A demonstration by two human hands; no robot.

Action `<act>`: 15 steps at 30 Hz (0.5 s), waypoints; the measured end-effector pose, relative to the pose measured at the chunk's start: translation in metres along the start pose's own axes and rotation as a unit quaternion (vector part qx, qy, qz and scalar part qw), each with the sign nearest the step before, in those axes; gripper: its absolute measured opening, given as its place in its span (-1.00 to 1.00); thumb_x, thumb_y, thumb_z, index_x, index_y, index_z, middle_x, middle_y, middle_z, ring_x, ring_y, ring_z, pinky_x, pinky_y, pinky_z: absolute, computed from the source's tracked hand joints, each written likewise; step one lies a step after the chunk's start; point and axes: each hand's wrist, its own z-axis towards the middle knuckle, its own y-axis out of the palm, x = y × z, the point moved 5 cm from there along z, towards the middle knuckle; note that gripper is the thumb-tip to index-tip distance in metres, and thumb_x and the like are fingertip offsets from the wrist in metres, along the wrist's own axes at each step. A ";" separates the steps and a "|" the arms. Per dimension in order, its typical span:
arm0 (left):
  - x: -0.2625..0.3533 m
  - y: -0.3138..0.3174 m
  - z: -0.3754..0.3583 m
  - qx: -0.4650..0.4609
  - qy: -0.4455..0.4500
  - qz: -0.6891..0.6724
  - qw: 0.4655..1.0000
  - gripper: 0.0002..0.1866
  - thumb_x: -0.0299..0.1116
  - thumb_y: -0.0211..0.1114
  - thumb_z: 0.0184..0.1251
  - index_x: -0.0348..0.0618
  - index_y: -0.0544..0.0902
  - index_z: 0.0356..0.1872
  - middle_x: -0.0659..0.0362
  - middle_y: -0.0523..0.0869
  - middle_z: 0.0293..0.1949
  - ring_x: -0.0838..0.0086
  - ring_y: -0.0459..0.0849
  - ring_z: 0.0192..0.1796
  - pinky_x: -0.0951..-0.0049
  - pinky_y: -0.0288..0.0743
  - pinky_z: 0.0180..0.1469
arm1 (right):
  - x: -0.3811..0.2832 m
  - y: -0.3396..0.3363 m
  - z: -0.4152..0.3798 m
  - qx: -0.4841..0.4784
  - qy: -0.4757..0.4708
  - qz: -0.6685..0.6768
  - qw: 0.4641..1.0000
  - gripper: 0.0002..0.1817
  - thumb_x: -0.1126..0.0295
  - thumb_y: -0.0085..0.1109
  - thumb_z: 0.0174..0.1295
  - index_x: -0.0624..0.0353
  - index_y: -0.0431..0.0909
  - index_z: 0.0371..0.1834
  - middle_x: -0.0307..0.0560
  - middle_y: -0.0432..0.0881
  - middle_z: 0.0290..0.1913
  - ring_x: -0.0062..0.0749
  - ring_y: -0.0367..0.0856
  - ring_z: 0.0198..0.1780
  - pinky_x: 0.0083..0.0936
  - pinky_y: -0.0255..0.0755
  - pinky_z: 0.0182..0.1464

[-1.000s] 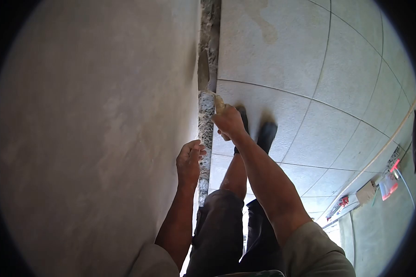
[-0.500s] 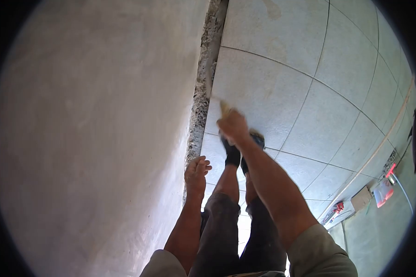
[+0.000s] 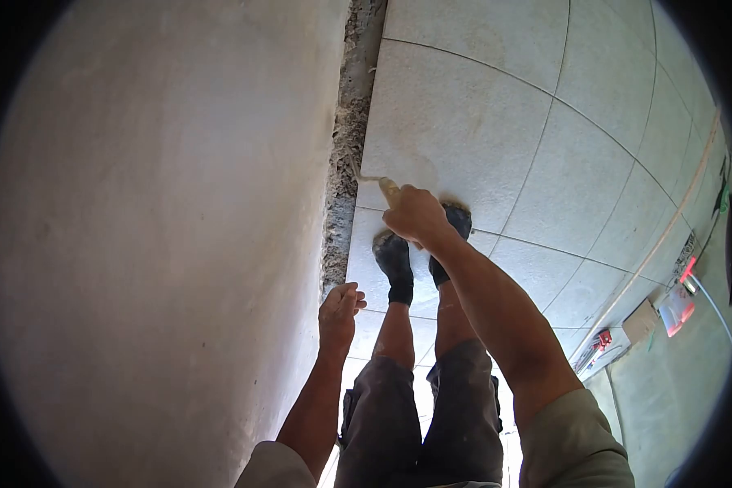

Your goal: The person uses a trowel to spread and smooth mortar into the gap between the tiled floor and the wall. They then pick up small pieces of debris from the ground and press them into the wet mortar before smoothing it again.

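My right hand (image 3: 416, 216) is closed around the pale yellow handle of a small trowel (image 3: 389, 192). Its thin bent neck reaches left over the tile edge to a rough gap (image 3: 346, 154) between the wall and the floor tiles. The blade is hard to make out against the rubble-like filling. Lower down, my left hand (image 3: 340, 315) hovers close to the wall, fingers loosely bent and slightly apart, with nothing visible in them.
A plain plastered wall (image 3: 179, 203) rises on the left. Large pale tiles (image 3: 455, 122) cover the floor, where my dark-shod feet (image 3: 394, 256) stand. At the far right are a red-headed tool with a pale blue handle (image 3: 712, 305), a cardboard piece (image 3: 641, 320) and a red item (image 3: 603, 340).
The view has shifted back along the gap, and my feet are farther apart. My right hand still grips the trowel, with its neck now turned toward the gap.
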 end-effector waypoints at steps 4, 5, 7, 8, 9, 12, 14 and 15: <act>-0.006 -0.009 0.010 -0.014 0.010 0.002 1.000 -0.61 -0.15 0.14 0.38 -0.27 0.54 0.01 0.09 0.68 -0.22 0.43 0.66 -0.20 0.41 0.47 -0.05 | 0.003 -0.026 0.039 0.056 0.048 0.259 0.963 -0.66 0.26 0.15 0.11 0.45 0.55 -0.39 0.10 0.63 -0.54 -0.26 0.65 -0.59 -0.40 0.58 -0.47; -0.007 -0.011 0.015 -0.015 0.020 0.013 1.000 -0.61 -0.14 0.14 0.38 -0.27 0.54 0.01 0.09 0.68 -0.22 0.43 0.66 -0.19 0.40 0.47 -0.03 | 0.001 -0.040 0.060 0.106 0.025 0.215 0.970 -0.61 0.18 0.19 0.10 0.42 0.55 -0.40 0.09 0.63 -0.54 -0.27 0.65 -0.59 -0.40 0.58 -0.48; -0.006 -0.015 0.016 -0.007 0.012 0.024 1.000 -0.62 -0.14 0.13 0.39 -0.26 0.55 0.01 0.10 0.68 -0.22 0.43 0.66 -0.19 0.38 0.46 -0.01 | -0.025 -0.077 0.053 0.148 0.067 0.141 0.977 -0.65 0.22 0.10 0.11 0.39 0.57 -0.38 0.11 0.65 -0.50 -0.24 0.69 -0.52 -0.35 0.60 -0.37; -0.007 -0.016 0.016 -0.015 0.018 0.026 0.999 -0.63 -0.15 0.13 0.40 -0.25 0.55 0.01 0.10 0.68 -0.22 0.44 0.66 -0.19 0.38 0.46 -0.01 | -0.035 -0.088 0.052 0.183 0.052 0.047 0.981 -0.69 0.31 0.02 0.09 0.41 0.57 -0.33 0.14 0.66 -0.48 -0.21 0.70 -0.47 -0.32 0.60 -0.30; -0.005 -0.015 0.016 -0.025 0.028 0.028 0.999 -0.64 -0.16 0.12 0.40 -0.24 0.55 0.01 0.10 0.68 -0.22 0.44 0.66 -0.19 0.39 0.46 -0.02 | -0.037 -0.086 0.050 0.182 0.052 0.049 0.981 -0.69 0.31 0.02 0.09 0.41 0.57 -0.33 0.14 0.66 -0.48 -0.21 0.70 -0.47 -0.32 0.60 -0.30; 0.000 -0.008 0.016 -0.028 0.038 0.004 0.999 -0.70 -0.27 0.10 0.41 -0.30 0.56 -0.04 0.09 0.68 -0.26 0.47 0.65 -0.25 0.46 0.47 -0.15 | -0.050 -0.084 0.036 0.168 -0.022 -0.069 0.983 -0.63 0.37 -0.06 0.09 0.36 0.52 -0.09 0.16 0.67 -0.43 -0.15 0.70 -0.41 -0.30 0.59 -0.23; -0.001 -0.001 0.013 -0.036 0.038 0.002 0.999 -0.71 -0.28 0.10 0.41 -0.32 0.56 -0.05 0.09 0.68 -0.27 0.48 0.65 -0.25 0.46 0.48 -0.15 | -0.046 -0.067 0.016 0.107 -0.008 -0.118 0.987 -0.53 0.41 -0.13 0.12 0.19 0.37 0.15 0.14 0.67 -0.40 -0.10 0.69 -0.42 -0.29 0.59 -0.22; -0.001 0.004 0.013 -0.049 0.035 0.003 0.998 -0.68 -0.24 0.10 0.41 -0.28 0.55 -0.02 0.11 0.68 -0.25 0.47 0.65 -0.22 0.43 0.46 -0.09 | -0.044 -0.060 0.006 0.080 -0.001 -0.141 0.987 -0.46 0.43 -0.16 0.13 0.11 0.29 0.27 0.13 0.67 -0.38 -0.08 0.69 -0.43 -0.29 0.59 -0.21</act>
